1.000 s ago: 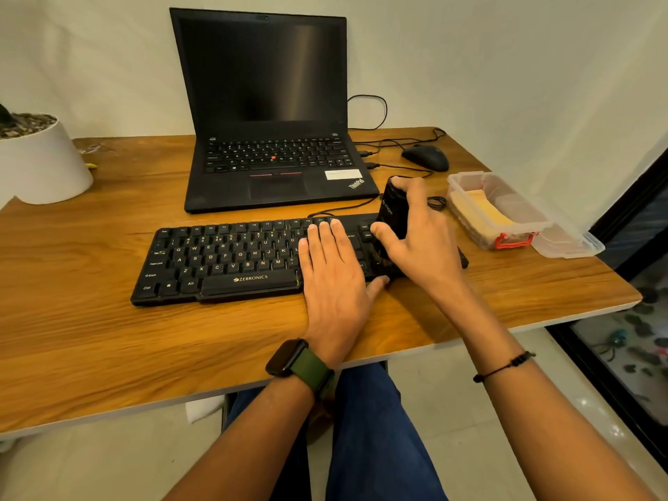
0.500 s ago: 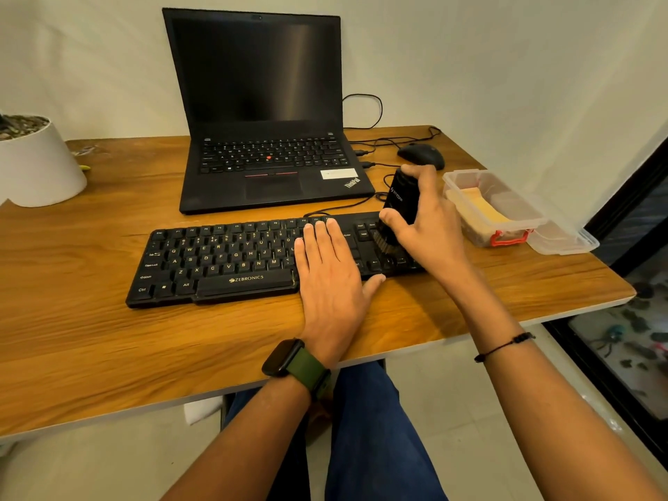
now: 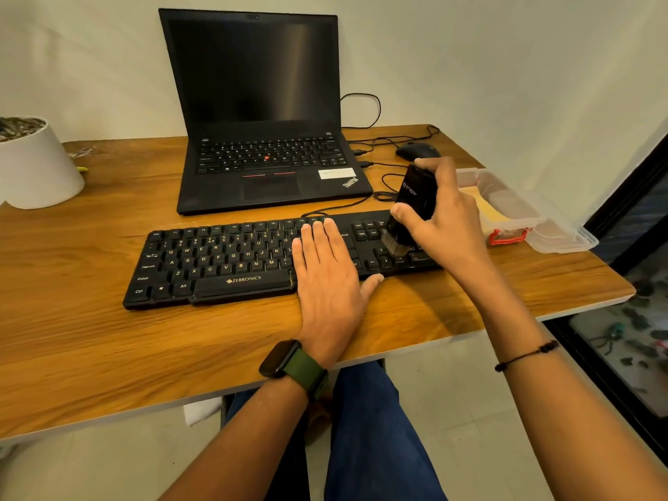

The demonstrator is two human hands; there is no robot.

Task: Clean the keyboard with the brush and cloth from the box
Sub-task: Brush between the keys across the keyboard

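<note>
Black brush [image 3: 412,207] gripped by right hand [image 3: 448,226] hides keyboard [image 3: 224,262] keys; left hand [image 3: 325,280] lies flat

"ZEBRONICS" on keyboard [image 3: 217,262]; "ThinkPad" on laptop [image 3: 274,168]

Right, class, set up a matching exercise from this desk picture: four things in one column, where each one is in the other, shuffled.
Things:
1. brush
2. left hand
3. mouse
4. cloth

Places:
A. inside the clear box
B. flat on the keyboard
C. gripped by the right hand
D. on the desk to the right of the laptop

Pairs: 1-C, 2-B, 3-D, 4-A
</note>
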